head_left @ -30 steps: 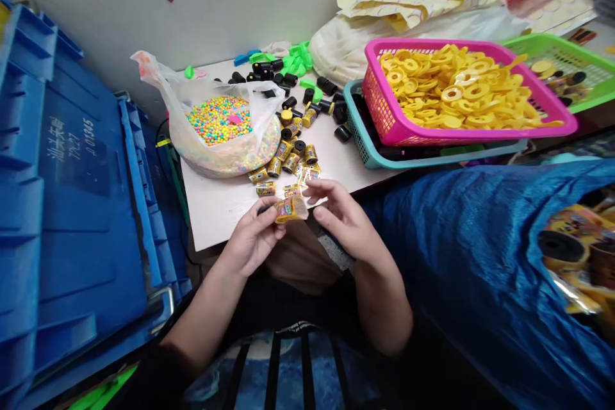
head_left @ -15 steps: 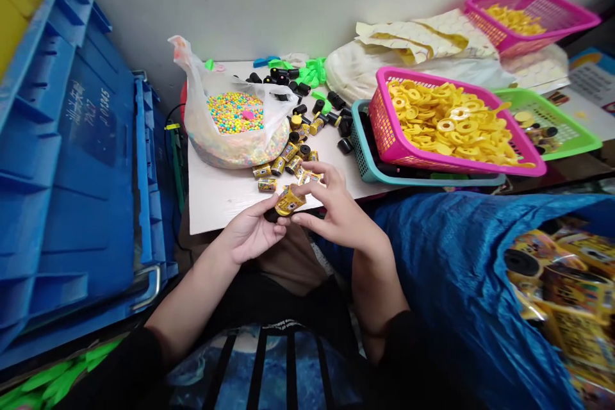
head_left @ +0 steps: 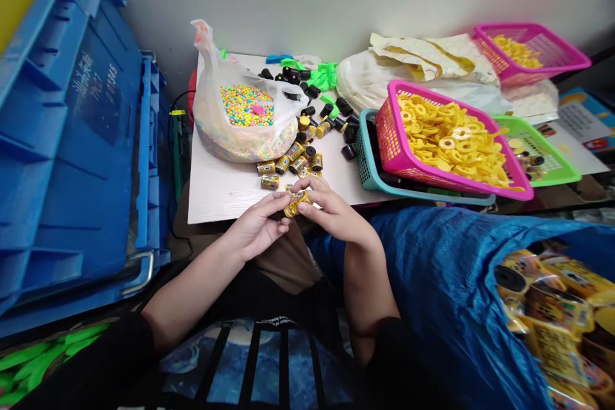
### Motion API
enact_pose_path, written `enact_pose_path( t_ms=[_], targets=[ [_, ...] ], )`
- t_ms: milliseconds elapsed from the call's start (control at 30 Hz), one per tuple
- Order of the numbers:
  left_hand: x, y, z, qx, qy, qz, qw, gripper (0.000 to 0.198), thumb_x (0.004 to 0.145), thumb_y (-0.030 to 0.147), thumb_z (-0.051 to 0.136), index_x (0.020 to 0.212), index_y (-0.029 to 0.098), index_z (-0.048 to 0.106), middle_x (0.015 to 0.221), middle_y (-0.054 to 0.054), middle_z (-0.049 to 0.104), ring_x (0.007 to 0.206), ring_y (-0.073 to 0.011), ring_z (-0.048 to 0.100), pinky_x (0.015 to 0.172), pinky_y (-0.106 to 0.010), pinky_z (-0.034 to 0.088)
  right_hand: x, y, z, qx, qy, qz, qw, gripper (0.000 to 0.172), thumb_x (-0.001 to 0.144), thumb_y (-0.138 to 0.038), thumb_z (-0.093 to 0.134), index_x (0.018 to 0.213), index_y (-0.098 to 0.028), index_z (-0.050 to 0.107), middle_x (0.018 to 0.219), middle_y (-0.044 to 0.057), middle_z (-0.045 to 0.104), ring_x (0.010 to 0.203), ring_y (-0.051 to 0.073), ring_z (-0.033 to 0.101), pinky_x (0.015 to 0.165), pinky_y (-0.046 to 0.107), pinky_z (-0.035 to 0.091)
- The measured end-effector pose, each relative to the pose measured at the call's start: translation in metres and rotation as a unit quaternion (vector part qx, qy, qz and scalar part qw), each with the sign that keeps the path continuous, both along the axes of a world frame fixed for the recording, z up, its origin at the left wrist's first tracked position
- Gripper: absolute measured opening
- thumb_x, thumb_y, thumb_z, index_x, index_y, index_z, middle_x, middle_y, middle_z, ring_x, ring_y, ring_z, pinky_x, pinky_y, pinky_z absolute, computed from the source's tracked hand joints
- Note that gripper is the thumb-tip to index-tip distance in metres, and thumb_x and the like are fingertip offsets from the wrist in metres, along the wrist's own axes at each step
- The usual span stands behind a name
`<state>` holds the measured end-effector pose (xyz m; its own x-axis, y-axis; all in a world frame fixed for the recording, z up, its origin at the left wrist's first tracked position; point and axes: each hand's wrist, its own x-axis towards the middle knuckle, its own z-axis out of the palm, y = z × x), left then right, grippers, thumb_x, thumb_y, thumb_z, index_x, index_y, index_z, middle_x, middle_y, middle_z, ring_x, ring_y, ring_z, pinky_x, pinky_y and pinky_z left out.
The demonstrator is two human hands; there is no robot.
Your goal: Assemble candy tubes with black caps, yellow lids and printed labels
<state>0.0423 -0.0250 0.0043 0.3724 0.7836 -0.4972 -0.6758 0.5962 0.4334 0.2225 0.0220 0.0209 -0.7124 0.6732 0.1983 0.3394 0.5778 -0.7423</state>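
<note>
Close to the table's front edge, my left hand (head_left: 259,225) grips the black end of a small cylinder with a yellow printed wrapper (head_left: 295,204). My right hand (head_left: 334,210) has its thumb and fingers on the wrapper side of the same cylinder. Fingers partly cover it, so how far the wrapper goes round is hidden. Just beyond the hands lie several similar yellow-wrapped cylinders (head_left: 282,164). Behind them are scattered plain black cylinders (head_left: 348,152).
A plastic bag of coloured beads (head_left: 225,144) stands on the white table (head_left: 216,195). To the right, a pink basket of yellow rings (head_left: 456,173) rests on a teal basket (head_left: 368,166). A blue sack (head_left: 432,269) holds wrapped items. Blue crates (head_left: 91,141) stand left.
My right fingers have come in from hovering over the wrapper's loose-looking edge and now press on it. The wrapper looks closer to the cylinder. The view has shifted slightly.
</note>
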Motion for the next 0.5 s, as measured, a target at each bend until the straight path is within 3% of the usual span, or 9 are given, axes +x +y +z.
enact_pose_path(
  t_ms=[167, 300, 500],
  targets=[
    [-0.004, 0.003, -0.003, 0.053, 0.069, 0.029, 0.996, 0.029, 0.069, 0.022, 0.082, 0.088, 0.014, 0.062, 0.07, 0.002, 0.061, 0.051, -0.004, 0.054, 0.044, -0.012, 0.042, -0.003, 0.0, -0.001, 0.002, -0.002, -0.007, 1.0, 0.038, 0.098, -0.047, 0.04, 0.087, -0.022, 0.066, 0.106, 0.007, 0.06, 0.104, 0.021, 0.054, 0.099, 0.043, 0.041],
    [-0.005, 0.006, -0.003, 0.034, 0.043, 0.055, 0.997, 0.025, 0.071, 0.022, 0.08, 0.085, 0.013, 0.062, 0.071, 0.002, 0.061, 0.05, -0.0034, 0.053, 0.044, -0.013, 0.043, -0.007, -0.002, -0.005, 0.007, 0.005, -0.021, 1.0, 0.028, 0.096, -0.044, 0.048, 0.101, -0.024, 0.067, 0.108, 0.008, 0.061, 0.107, 0.023, 0.055, 0.098, 0.042, 0.043],
    [-0.004, 0.008, -0.01, 0.019, -0.007, 0.07, 0.997, 0.017, 0.077, 0.019, 0.074, 0.088, 0.012, 0.063, 0.075, 0.0, 0.063, 0.052, -0.0036, 0.055, 0.045, -0.013, 0.044, -0.01, -0.005, -0.011, 0.029, -0.013, -0.063, 0.998, 0.021, 0.092, -0.039, 0.055, 0.102, -0.023, 0.065, 0.11, 0.009, 0.062, 0.108, 0.026, 0.055, 0.097, 0.044, 0.043]
  ],
)
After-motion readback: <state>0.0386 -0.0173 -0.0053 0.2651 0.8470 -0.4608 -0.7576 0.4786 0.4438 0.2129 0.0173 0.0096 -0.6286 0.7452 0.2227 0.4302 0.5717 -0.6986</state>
